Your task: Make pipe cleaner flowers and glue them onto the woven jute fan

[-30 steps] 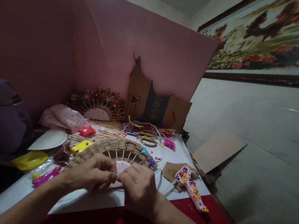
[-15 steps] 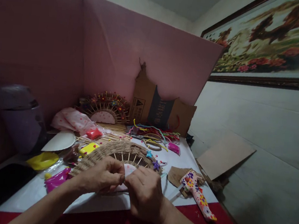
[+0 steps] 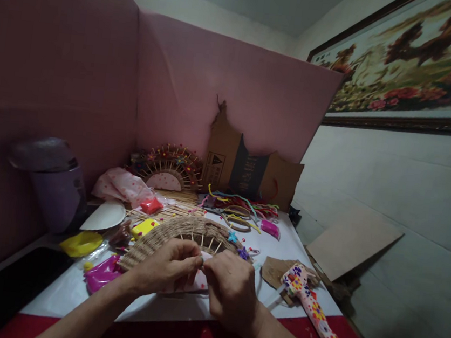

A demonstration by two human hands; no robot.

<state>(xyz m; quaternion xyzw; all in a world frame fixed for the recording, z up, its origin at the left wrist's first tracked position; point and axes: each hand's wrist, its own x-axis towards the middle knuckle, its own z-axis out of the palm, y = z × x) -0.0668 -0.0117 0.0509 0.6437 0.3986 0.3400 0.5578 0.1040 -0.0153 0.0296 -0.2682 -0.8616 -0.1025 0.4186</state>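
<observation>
Left hand (image 3: 165, 268) and right hand (image 3: 231, 292) are each pinching, grip closed, the pale paper piece (image 3: 199, 282) at the woven fan's (image 3: 161, 233) centre; a flowered glue gun (image 3: 308, 302) is lying right of the fan.

The one head view looks forward and down, close over the table (image 3: 282, 240), hands low centre.
</observation>
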